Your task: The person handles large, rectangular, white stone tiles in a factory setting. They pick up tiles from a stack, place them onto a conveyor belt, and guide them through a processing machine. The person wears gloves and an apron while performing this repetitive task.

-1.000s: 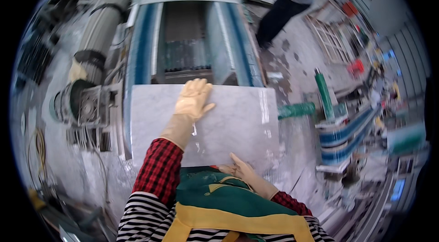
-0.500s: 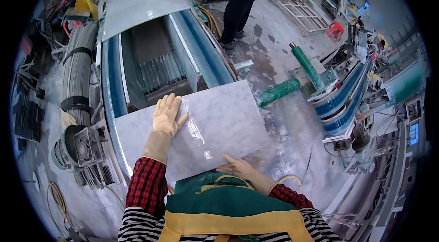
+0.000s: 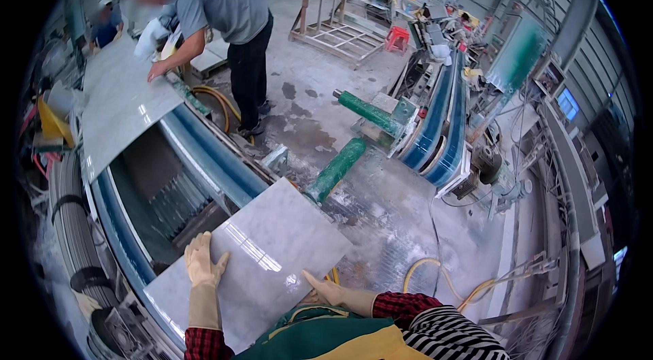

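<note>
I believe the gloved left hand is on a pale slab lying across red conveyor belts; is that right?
Not quite: in the head view, the gloved left hand is on a pale slab lying across blue conveyor belts, not red.

Glare on near slab [image 3: 262, 266], bent edges, black corners
</note>
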The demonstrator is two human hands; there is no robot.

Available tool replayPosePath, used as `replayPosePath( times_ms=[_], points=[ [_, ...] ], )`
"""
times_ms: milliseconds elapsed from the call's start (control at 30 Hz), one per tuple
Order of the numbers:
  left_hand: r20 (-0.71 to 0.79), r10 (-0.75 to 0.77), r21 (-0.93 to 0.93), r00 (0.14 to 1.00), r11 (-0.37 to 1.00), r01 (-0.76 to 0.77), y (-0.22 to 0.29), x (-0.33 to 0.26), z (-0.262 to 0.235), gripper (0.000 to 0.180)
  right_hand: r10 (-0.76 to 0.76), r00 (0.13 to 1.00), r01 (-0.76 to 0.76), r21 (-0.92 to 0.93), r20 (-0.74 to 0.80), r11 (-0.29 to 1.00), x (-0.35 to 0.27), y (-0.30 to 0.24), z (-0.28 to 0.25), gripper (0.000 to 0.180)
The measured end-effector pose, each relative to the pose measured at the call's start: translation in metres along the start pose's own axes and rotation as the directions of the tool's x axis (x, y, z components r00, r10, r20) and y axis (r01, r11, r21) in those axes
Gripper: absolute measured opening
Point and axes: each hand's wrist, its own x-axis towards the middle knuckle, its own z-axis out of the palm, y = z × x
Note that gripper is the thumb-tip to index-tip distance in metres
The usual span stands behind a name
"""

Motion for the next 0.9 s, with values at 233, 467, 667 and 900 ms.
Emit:
replayPosePath(
  times_ms=[233,467,667,900],
  points=[
    [0.089,-0.088,-0.13,0.992,0.987,0.099,-0.046,0.032,-0.014,0.038,0.461,0.779,-0.563,0.799,0.426,0.213,0.026,-0.033,0.006,0.064],
    [0.382,-0.159,0.039,0.91,0.987,0.156,-0.065,0.042,-0.008,0.06,0.543,0.822,-0.501,0.672,0.172,0.546,0.012,-0.033,0.015,0.067],
    [0.484,-0.265,0.164,0.834,0.964,0.211,-0.043,0.049,-0.017,0.078,0.266,0.964,-0.227,0.455,-0.022,0.861,-0.016,-0.02,0.021,0.081],
    [0.368,-0.308,0.123,0.877,0.951,0.282,-0.03,0.011,-0.056,0.07,0.3,0.951,-0.249,0.767,0.077,0.592,-0.026,-0.058,-0.001,0.062]
  ],
)
